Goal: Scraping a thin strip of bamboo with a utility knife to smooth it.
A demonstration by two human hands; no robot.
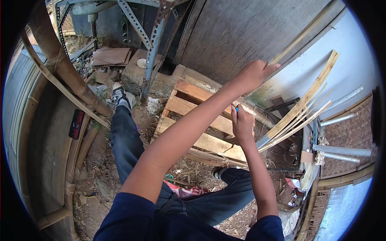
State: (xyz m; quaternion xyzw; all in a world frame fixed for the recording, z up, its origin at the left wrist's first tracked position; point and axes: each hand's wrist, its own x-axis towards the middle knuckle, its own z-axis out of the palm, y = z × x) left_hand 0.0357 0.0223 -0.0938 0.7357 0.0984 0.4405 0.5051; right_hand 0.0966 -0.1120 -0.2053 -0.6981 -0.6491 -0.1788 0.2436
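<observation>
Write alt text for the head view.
Seen from above, a seated person's left hand grips a long wooden strip while the right hand holds a small blue tool near it. A wooden pallet lies on the dirt beyond their jeans.

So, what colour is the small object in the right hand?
Blue; only its tip shows above the closed right hand, seen in the head view.

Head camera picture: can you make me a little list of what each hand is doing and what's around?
left hand: stretched out, gripping the end of a long bamboo strip
right hand: closed on a small blue tool
below hands: wooden pallet
right side: bundle of split bamboo strips
ground: dirt and litter
</observation>
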